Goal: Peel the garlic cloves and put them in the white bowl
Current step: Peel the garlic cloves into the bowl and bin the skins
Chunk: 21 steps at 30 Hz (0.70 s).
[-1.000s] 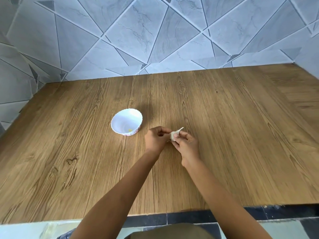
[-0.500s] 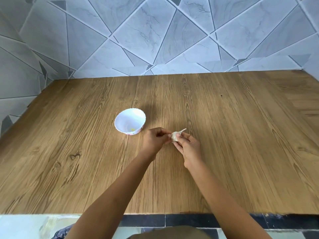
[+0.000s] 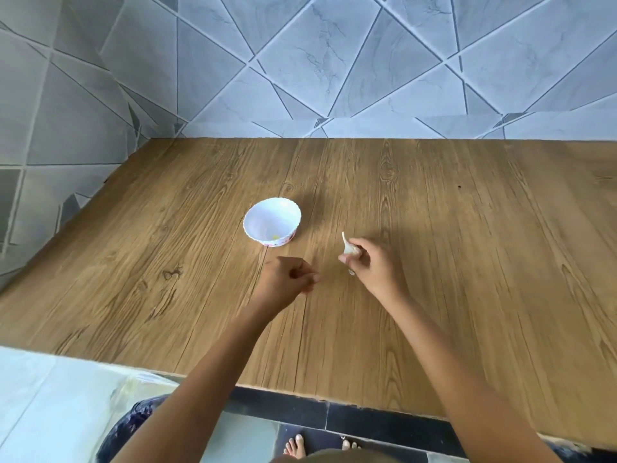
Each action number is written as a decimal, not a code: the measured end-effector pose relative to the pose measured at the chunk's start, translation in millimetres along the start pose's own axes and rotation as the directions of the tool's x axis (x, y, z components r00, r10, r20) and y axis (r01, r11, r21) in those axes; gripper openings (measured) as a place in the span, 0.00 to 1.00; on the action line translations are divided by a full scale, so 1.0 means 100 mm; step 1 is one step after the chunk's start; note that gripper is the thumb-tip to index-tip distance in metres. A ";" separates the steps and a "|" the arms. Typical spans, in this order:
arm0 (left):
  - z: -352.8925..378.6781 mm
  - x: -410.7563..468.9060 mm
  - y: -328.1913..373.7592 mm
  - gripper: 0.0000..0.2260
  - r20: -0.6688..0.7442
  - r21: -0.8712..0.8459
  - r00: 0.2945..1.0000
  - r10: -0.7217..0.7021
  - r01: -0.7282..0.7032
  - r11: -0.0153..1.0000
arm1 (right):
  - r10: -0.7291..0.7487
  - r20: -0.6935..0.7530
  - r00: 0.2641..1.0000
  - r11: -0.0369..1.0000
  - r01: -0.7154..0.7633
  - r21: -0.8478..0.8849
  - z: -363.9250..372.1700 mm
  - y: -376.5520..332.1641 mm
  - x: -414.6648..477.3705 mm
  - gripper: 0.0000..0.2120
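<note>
Garlic clove (image 3: 349,247), light, firm and papery-slick, is being pinched at its fat end by right hand (image 3: 374,267) fingers, left hand (image 3: 287,280) fingers sitting curled nearby, hold unclear.

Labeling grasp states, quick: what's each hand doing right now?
Left hand: fingers curled, blurred; cannot tell if it holds anything.
Right hand: pinching the garlic clove.

The garlic clove (image 3: 349,247) is pale and papery-skinned, its thin pointed tip slanting up and left, pinched in the fingers of the right hand (image 3: 370,266). The white bowl (image 3: 247,225), scalloped at the rim, stands upright near the clove, to its left, holding one small yellow bit, perhaps a peeled clove.
</note>
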State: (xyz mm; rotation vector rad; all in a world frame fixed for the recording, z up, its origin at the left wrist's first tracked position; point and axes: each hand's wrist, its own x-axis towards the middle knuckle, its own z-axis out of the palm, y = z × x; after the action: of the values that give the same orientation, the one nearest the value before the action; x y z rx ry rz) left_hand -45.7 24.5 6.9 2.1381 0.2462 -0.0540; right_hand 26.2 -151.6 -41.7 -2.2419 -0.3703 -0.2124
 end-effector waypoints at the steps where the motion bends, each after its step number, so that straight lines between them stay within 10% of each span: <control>1: -0.01 -0.03 0.00 0.05 0.006 -0.003 1.000 -0.013 0.013 1.000 | 0.003 -0.023 1.000 1.000 -0.003 -0.008 -0.02 0.00 -0.05 0.20; 8: -0.11 -0.15 -0.07 0.02 0.118 -0.043 0.992 -0.047 0.052 0.998 | -0.133 -0.254 0.958 0.988 0.107 -0.110 -0.09 -0.19 -0.66 0.16; 21: -0.20 0.07 -0.05 0.01 0.366 0.180 0.902 -0.227 0.171 0.969 | -0.032 0.061 0.998 0.875 0.058 -0.481 0.27 -0.32 -0.96 0.27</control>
State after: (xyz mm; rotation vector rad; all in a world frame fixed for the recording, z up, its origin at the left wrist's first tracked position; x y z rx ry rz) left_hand -41.3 44.9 13.0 2.1839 0.2332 -0.6243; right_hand -74.3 -130.0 -61.7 -2.7400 -0.4341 -0.2993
